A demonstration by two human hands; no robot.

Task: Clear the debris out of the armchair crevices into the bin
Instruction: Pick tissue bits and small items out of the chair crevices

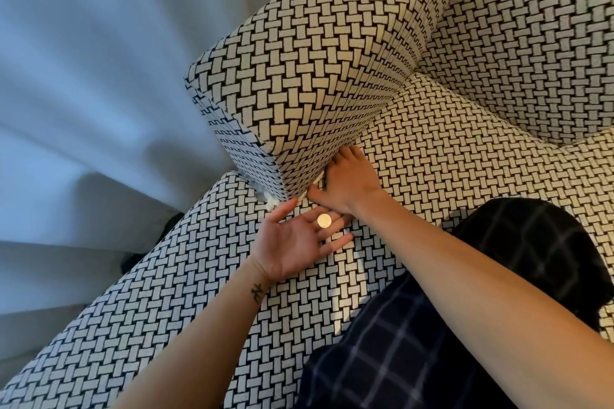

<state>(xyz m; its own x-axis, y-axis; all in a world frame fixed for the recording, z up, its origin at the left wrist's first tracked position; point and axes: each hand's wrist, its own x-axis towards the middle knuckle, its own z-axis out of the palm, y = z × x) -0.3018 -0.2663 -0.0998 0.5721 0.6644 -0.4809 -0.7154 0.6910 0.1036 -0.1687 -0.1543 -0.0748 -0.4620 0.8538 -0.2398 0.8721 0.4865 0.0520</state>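
Note:
The armchair (448, 149) is covered in black-and-white basket-weave fabric. My left hand (295, 242) lies palm up on the seat cushion, fingers straight, with a gold coin (324, 220) resting on its fingers. My right hand (349, 179) reaches into the crevice (319, 178) between the armrest (315, 76) and the seat; its fingertips are hidden in the gap, so whether they hold anything cannot be seen. A bit of white fluff (269, 201) sticks out at the armrest's lower front corner. No bin is in view.
A pale curtain (93, 76) hangs at the left of the chair. My leg in dark checked trousers (415, 352) rests on the seat at the lower right. The chair's back (538, 26) rises at the upper right.

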